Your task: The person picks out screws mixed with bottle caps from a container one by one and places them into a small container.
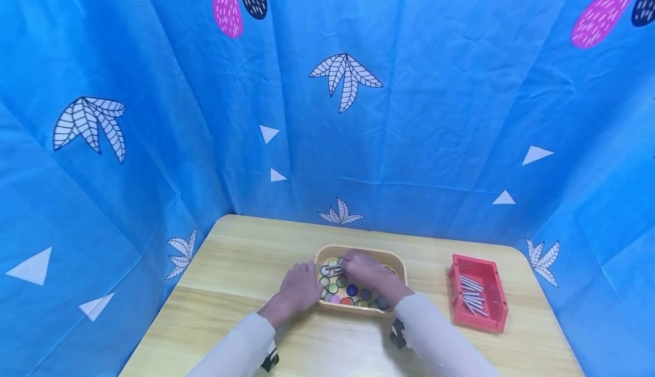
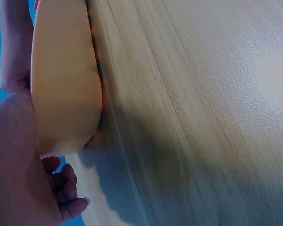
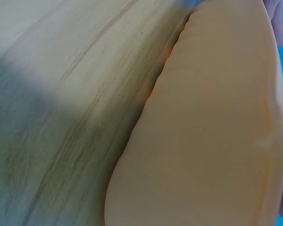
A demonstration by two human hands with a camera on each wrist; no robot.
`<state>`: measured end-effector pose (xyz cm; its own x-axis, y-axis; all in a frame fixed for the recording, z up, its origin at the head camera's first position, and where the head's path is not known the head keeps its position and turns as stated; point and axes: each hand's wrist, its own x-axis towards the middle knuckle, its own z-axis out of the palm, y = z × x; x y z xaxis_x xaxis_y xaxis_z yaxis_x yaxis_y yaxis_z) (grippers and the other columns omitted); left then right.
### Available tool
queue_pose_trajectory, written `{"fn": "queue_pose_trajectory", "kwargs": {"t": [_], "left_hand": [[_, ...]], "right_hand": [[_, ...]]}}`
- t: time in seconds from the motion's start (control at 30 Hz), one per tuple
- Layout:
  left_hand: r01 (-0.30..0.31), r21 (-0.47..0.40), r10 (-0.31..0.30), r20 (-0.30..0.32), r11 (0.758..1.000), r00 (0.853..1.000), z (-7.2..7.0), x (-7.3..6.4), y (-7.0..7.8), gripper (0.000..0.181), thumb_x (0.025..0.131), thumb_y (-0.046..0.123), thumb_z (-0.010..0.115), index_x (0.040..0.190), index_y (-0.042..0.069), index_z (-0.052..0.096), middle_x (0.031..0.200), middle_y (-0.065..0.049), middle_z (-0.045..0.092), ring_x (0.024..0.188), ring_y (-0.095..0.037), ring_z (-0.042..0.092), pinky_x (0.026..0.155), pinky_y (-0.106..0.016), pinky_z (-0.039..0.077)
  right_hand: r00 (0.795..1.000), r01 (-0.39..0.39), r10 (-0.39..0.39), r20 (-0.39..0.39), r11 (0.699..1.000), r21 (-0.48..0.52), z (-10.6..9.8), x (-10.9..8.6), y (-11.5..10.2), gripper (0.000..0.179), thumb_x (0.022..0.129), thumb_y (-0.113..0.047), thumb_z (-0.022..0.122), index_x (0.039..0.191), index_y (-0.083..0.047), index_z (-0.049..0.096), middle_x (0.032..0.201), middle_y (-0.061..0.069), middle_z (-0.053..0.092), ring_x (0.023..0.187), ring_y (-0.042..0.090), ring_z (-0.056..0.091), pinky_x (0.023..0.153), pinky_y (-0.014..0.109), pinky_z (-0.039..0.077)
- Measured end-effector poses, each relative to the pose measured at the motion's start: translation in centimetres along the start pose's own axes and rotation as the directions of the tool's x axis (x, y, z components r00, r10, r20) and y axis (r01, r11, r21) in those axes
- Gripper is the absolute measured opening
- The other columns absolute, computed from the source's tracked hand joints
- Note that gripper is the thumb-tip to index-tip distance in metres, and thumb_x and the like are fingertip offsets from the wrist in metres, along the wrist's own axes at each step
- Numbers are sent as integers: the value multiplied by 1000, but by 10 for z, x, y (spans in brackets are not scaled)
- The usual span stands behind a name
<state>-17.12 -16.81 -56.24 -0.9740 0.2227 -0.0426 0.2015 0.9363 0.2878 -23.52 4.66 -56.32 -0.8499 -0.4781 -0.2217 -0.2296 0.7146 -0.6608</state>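
Note:
A tan oval-cornered plastic basin (image 1: 358,309) stands on the table, holding several round coloured pieces (image 1: 352,290) in dark blue, pink, orange and green. My left hand (image 1: 303,286) grips the basin's left end. In the left wrist view its fingers (image 2: 68,190) curl beside the basin's outer wall (image 2: 68,84). Over the basin, my right hand (image 1: 365,269) reaches in from the right and holds slim silver metal rods (image 1: 335,271), which point left above the round pieces. The right wrist view shows mostly the basin's front wall (image 3: 203,122), which hides most of that hand.
To the right of the basin stands a red plastic bin (image 1: 493,323) with several silver rods (image 1: 473,294) lying in it. The wooden table (image 1: 245,246) is enclosed at the back and sides by a blue patterned curtain (image 1: 348,155).

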Motion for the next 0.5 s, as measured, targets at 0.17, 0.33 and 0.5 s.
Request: {"fn": "queue_pose_trajectory", "kwargs": {"t": [0.17,0.33,0.5], "left_hand": [[3,-16,-3,-2,1000,1000,0,1,0,33,90,29,63,105,0,55,84,-9,54,75,-22,47,66,-37,42],[4,-10,-4,-4,1000,1000,0,3,0,31,91,28,62,103,1,54,84,-9,53,75,-22,47,67,-37,42],[3,-19,-3,-3,1000,1000,2,3,-1,30,90,28,62,102,1,54,82,-8,52,73,-22,46,64,-35,40]], "right_hand": [[999,39,-39,1,993,-115,0,2,-3,30,102,-36,43,97,-18,66,85,-5,60,73,13,56,68,30,47],[999,32,-32,8,992,-123,-1,2,-6,26,101,-34,45,99,-19,67,87,-7,60,74,12,55,68,30,46],[984,177,-170,52,921,-348,-1,5,-4,17,98,-24,52,93,-19,67,91,-7,63,76,9,53,69,24,47]]}}
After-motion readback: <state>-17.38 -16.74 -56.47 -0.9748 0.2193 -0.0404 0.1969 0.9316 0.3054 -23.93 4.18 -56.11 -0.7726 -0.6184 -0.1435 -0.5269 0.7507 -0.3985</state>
